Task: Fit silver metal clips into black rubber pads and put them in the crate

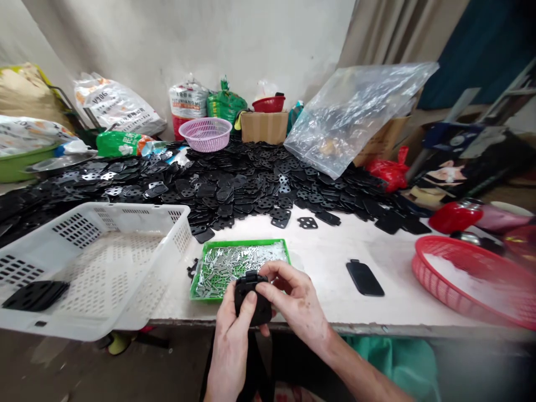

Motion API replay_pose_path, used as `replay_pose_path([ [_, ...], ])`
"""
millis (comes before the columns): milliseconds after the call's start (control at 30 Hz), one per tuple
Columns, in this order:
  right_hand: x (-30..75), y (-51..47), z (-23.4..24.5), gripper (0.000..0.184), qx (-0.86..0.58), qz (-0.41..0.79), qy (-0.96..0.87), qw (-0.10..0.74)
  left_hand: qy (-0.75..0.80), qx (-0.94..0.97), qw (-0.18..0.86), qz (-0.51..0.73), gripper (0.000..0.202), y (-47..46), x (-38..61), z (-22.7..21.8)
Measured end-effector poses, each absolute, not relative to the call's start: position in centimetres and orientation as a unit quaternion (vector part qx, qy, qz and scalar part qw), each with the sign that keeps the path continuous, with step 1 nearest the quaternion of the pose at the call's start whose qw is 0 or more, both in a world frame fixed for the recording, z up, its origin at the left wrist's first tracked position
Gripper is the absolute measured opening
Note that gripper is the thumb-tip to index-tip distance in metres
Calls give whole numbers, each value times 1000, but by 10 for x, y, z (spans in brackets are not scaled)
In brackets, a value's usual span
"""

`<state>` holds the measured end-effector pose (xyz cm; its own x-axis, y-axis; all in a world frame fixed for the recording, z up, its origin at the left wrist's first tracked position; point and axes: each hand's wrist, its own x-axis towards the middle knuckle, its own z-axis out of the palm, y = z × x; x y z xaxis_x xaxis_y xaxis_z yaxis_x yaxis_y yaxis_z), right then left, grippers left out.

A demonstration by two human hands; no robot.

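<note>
The black plate [262,311] is in both hands, at the near side of the green tray [245,243], covering part of its near rim in this view. The left hand [233,335] is clamped on the plate's left side, thumb across its face; the right hand [298,298] pinches at its top edge, though whether those fingertips also hold something small cannot be told. Metal pins [228,265] fill the tray. Near the tray's front runs the table edge [180,322]. Left of the tray, past a narrow strip, stands the white crate [142,268], its near side reaching beyond that edge. Behind the tray spreads a pile of black plates [234,184], its nearest pieces close to the tray's far left corner. Right of the tray, bare tabletop [320,268] extends to a single tabbed plate [365,278], with a red basket [452,293] farther right.
</note>
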<state>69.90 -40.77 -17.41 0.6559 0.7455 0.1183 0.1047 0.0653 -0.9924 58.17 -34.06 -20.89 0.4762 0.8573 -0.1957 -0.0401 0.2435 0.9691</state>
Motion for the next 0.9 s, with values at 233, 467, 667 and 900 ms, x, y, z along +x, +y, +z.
replay_pose_path([
  [233,698,-414,-172,9,-660,109,-423,611,386,493,712,319,52,-345,582,-207],
  [467,703,-410,-183,13,-643,52,-479,596,350,487,747,286,58,-344,585,-186],
  [667,695,-376,-167,18,-613,88,-499,607,360,483,710,364,57,-325,567,-163],
  [900,679,-345,-146,27,-590,130,-520,603,375,495,654,432,48,-313,549,-147],
])
